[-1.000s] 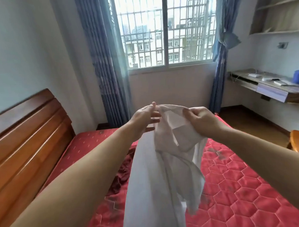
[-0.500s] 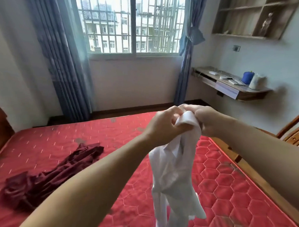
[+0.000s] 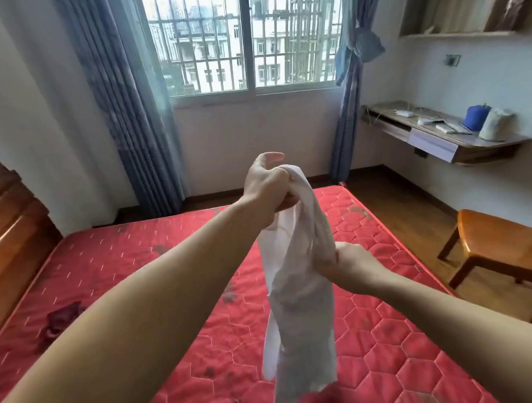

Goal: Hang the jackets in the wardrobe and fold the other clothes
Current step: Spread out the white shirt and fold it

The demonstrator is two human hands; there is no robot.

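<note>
Left hand [image 3: 267,186] grips the white garment [image 3: 298,279] at its top — right hand [image 3: 350,266] pinches it midway.

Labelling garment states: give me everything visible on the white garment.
The white garment is thin, light fabric, creased and bunched into a long hanging column above the red mattress. Its cut is unclear. The left hand grips its top end, raised; the right hand holds its side partway down. The lower part dangles loose, running out of the bottom of the frame; whether it touches the mattress cannot be told.
</note>
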